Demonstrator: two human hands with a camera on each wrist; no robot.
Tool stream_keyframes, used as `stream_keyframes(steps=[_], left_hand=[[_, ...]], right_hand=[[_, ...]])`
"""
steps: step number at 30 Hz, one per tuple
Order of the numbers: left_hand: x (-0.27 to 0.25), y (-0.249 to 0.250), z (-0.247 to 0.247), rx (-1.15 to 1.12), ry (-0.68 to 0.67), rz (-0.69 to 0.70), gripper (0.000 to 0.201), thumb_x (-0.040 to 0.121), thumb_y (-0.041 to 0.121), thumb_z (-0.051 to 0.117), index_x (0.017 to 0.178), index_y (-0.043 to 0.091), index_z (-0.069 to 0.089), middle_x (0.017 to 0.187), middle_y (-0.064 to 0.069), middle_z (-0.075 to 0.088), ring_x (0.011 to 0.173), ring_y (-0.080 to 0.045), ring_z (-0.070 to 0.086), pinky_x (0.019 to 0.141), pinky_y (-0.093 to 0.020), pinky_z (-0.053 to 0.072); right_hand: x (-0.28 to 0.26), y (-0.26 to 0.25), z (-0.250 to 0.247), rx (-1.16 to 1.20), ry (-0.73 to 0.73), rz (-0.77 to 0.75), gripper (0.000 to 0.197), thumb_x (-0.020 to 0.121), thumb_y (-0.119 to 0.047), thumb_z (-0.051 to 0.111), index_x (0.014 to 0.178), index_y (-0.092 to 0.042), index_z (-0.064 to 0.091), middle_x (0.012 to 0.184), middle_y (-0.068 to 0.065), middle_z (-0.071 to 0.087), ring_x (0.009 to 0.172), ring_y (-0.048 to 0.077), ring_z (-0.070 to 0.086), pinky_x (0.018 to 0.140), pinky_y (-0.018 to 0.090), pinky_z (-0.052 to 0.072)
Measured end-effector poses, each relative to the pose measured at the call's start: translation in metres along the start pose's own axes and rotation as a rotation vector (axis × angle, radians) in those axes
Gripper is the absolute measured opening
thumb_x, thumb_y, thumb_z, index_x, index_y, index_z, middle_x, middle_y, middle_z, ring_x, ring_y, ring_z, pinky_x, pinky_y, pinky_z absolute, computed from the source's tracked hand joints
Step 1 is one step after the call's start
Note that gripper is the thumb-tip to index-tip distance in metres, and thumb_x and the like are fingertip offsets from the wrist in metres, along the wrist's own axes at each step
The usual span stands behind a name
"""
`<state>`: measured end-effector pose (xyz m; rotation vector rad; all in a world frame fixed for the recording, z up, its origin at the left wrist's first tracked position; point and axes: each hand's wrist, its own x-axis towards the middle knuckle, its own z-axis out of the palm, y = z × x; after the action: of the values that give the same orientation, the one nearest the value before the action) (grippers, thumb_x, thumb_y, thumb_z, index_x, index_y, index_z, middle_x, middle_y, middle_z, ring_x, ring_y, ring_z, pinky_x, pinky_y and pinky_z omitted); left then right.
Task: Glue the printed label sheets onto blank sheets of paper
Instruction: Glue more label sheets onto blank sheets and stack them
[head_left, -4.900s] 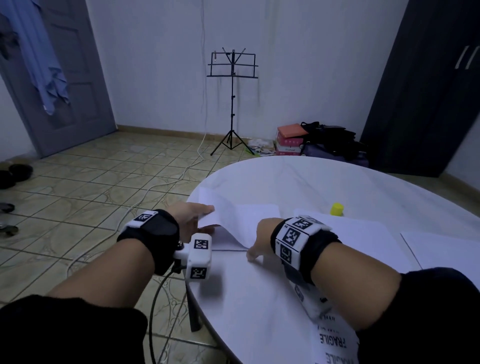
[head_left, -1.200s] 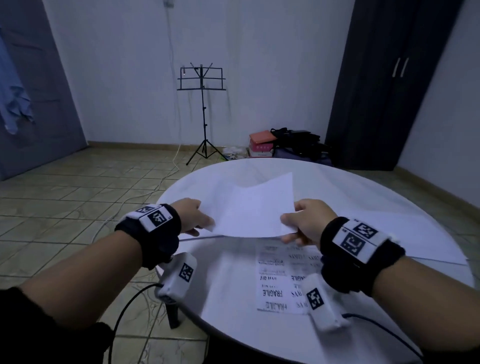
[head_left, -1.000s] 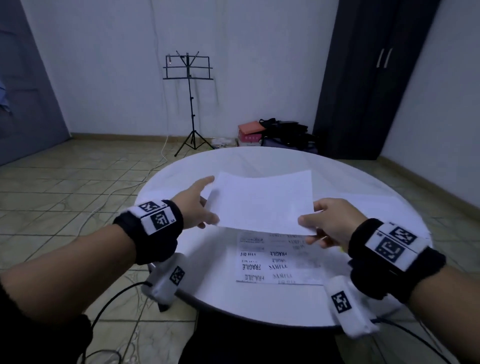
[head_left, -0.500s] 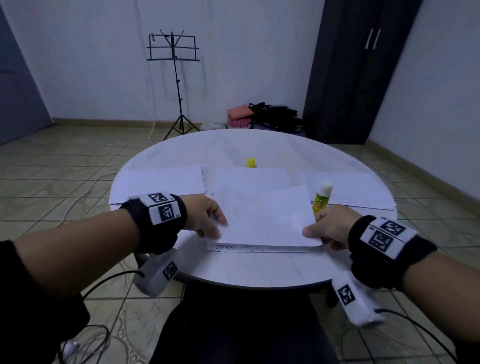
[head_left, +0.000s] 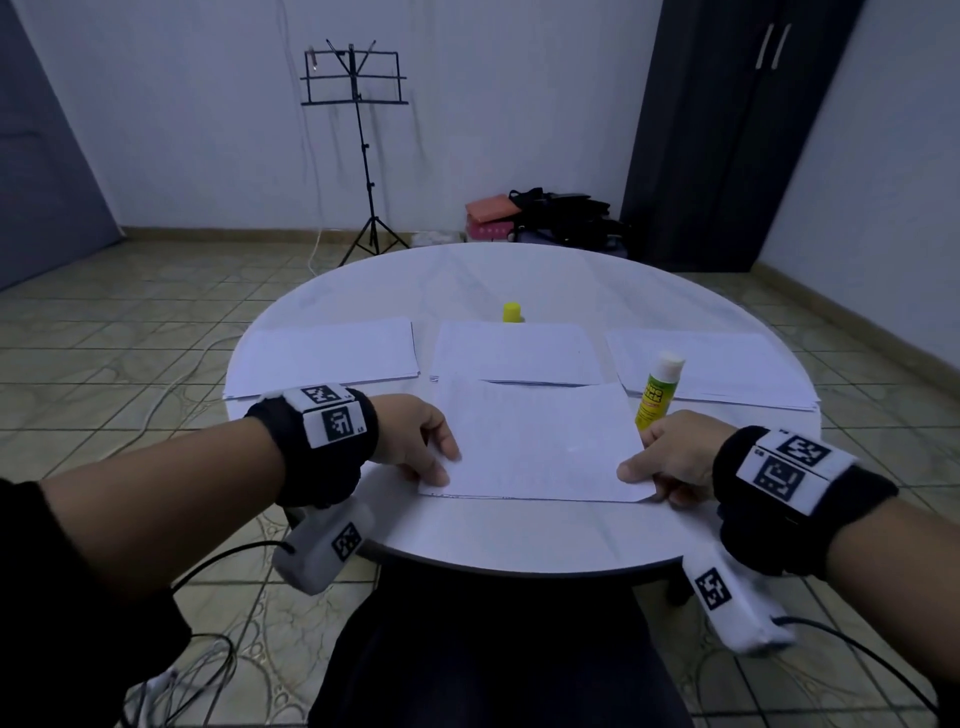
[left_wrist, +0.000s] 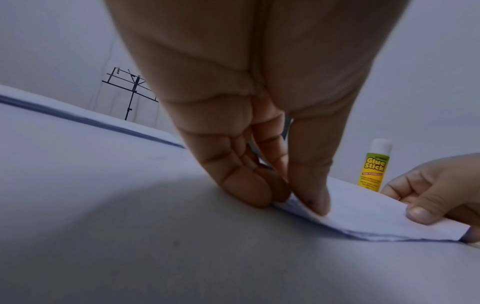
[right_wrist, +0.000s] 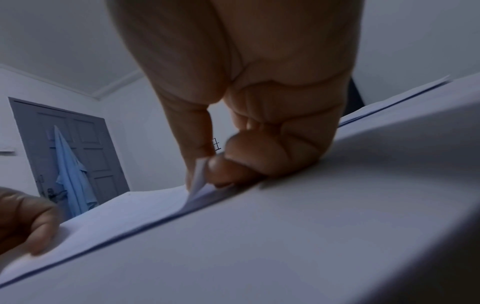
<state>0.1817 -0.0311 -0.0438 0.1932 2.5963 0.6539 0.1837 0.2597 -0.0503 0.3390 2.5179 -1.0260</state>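
I have lowered the blank sheet (head_left: 535, 441) onto the label sheet near the tabletop (head_left: 519, 535) front edge; left hand (head_left: 415, 441) and right hand (head_left: 670, 457) pinch its near corners. Uneven release could skew it, leaving edges misaligned.

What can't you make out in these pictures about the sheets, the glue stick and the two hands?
- Printed label sheet: head view, covered by the blank sheet; only a sliver of print shows at its near edge.
- Glue stick: base hidden behind the right hand; small print too small.
- Left hand: fingertips under the sheet hidden.
- Right wrist view: left hand cut off and blurred.
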Motion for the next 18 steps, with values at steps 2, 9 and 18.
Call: stream_keyframes(steps=[2, 9, 18], left_hand=[[0.000, -0.001, 0.000, 0.001, 0.000, 0.001, 0.024, 0.074, 0.021, 0.081, 0.082, 0.031, 0.061, 0.065, 0.009, 0.054, 0.059, -0.006, 0.053, 0.058, -0.013, 0.039], [-0.002, -0.001, 0.001, 0.008, 0.013, 0.001, 0.023, 0.072, 0.022, 0.082, 0.082, 0.031, 0.063, 0.066, 0.009, 0.054, 0.062, -0.006, 0.051, 0.063, -0.013, 0.040], [-0.002, 0.002, 0.001, 0.043, 0.009, -0.012, 0.024, 0.073, 0.022, 0.081, 0.083, 0.030, 0.062, 0.065, 0.010, 0.056, 0.061, -0.005, 0.052, 0.061, -0.015, 0.039]], right_hand=[[0.000, 0.000, 0.000, 0.006, 0.003, 0.004, 0.022, 0.076, -0.010, 0.077, 0.085, -0.005, 0.058, 0.045, 0.008, 0.056, 0.056, 0.026, 0.049, 0.049, 0.027, 0.039], [-0.004, -0.001, 0.001, 0.021, 0.014, 0.004, 0.019, 0.076, -0.004, 0.076, 0.078, -0.006, 0.057, 0.042, 0.007, 0.054, 0.047, 0.022, 0.047, 0.043, 0.022, 0.038], [-0.013, -0.007, 0.002, 0.019, 0.026, 0.004, 0.020, 0.077, -0.005, 0.075, 0.079, -0.006, 0.055, 0.041, 0.006, 0.053, 0.034, 0.018, 0.044, 0.041, 0.022, 0.041]])
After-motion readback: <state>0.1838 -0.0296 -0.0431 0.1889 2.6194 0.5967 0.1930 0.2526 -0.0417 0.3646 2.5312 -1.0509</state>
